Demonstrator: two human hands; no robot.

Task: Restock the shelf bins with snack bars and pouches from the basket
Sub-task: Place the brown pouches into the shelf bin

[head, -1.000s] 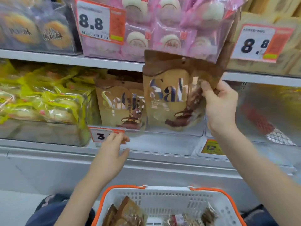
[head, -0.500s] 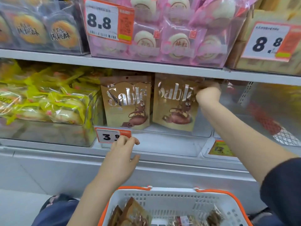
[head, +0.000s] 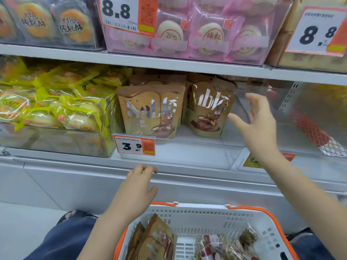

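Right hand (head: 260,128): raised in front of the clear shelf bin (head: 197,156), fingers (head: 252,99) spread and straight, holding nothing. It sits just beside the right Sablé pouch (head: 208,107), apart from it.

Left hand (head: 135,186): lower, in front of the shelf edge below the bin, fingers loosely curled, holding nothing. Contact with the shelf edge cannot be determined.

Bin contents: two gold-brown Sablé pouches stand upright side by side. The left Sablé pouch (head: 152,111) stands directly behind the 3.9 price tag (head: 134,146); the right one leans slightly against it. More pouches of the same kind stand behind both.

Basket (head: 206,211): white with orange rim, at the bottom of the view, below the bin. It holds further brown pouches (head: 152,239) at its left side and wrapped snack bars (head: 217,244) at its centre and right.

Adjacent stock: yellow-wrapped pastries (head: 56,102) fill the bin to the left. Pink-wrapped cakes (head: 187,32) occupy the shelf above.
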